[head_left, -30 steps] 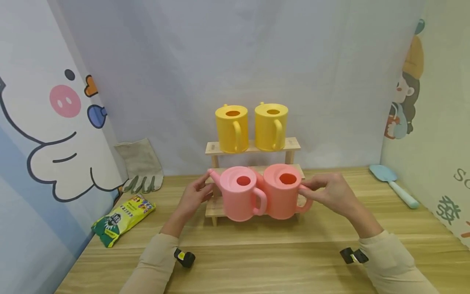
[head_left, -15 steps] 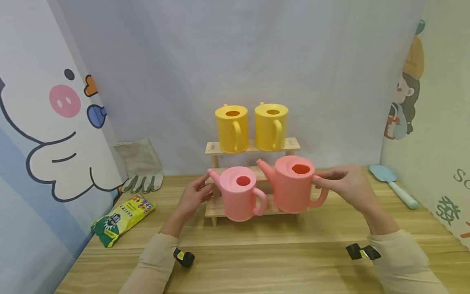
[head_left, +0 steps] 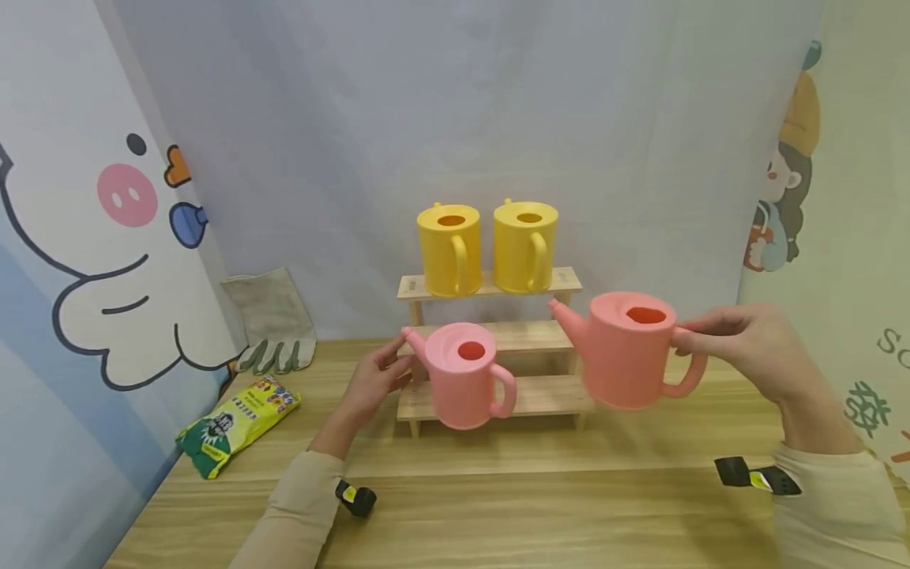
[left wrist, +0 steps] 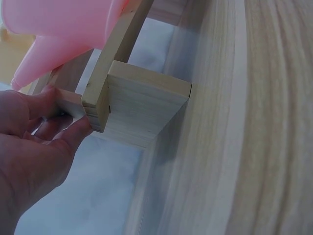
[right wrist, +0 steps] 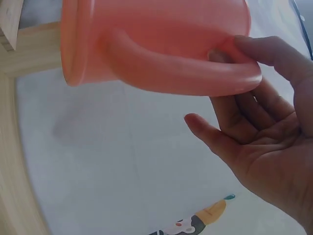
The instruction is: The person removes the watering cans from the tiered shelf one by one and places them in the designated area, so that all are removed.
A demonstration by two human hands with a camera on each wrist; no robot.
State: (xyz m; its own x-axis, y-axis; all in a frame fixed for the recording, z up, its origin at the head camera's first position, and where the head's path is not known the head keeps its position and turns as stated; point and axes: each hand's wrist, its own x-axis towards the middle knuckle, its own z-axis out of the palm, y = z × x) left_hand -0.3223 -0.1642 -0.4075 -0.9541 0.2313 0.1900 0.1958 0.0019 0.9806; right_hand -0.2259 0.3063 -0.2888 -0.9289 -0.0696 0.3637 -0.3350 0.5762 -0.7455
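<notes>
Since a second ago my right hand (head_left: 746, 348) has lifted the salmon-pink watering can (head_left: 629, 352) off the lower step of the wooden rack (head_left: 547, 393) and carried it out to the right, so it now hangs in the air above the surface (head_left: 498, 506), upright, its spout pointing left toward the rack. I hold it by the top of its handle, pinched between my thumb and forefinger, while my other fingers (right wrist: 210, 134) are loosely spread beneath the handle. My left hand (head_left: 373, 379) has not shifted: its fingers (left wrist: 63, 139) are curled round the left end of the rack, gripping the wood just beside the spout of the lighter pink watering can (head_left: 465, 375), which stands on the lower step with its handle toward me. Two yellow watering cans (head_left: 486, 246) stand side by side on the top step. On the surface to the left lie a yellow-green packet (head_left: 238, 423) and, farther back, a pair of grey gloves (head_left: 273, 320).
</notes>
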